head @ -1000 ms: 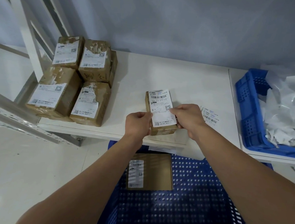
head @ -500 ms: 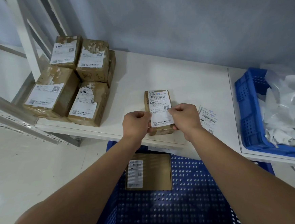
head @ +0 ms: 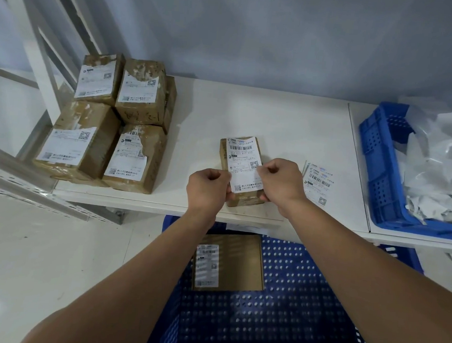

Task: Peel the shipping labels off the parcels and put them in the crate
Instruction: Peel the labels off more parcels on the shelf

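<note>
label (head: 243,164) on parcel (head: 245,200): "052 052 417 117" under barcode | stacked-box labels (head: 62,145): print too small to read

1. Far-left parcels (head: 140,110): brown cardboard, scuffed and torn, under shiny tape.
2. Centre parcel (head: 244,201): brown cardboard, taped.
3. Its shipping label (head: 243,162): white matt paper.
4. Shelf (head: 251,113): white, smooth, matt.
5. Near crate (head: 288,325): blue perforated plastic.
6. Far-right crate (head: 377,161): blue plastic, holding crumpled white paper scraps (head: 428,203).
7. Floor (head: 51,252): pale, glossy.
</note>
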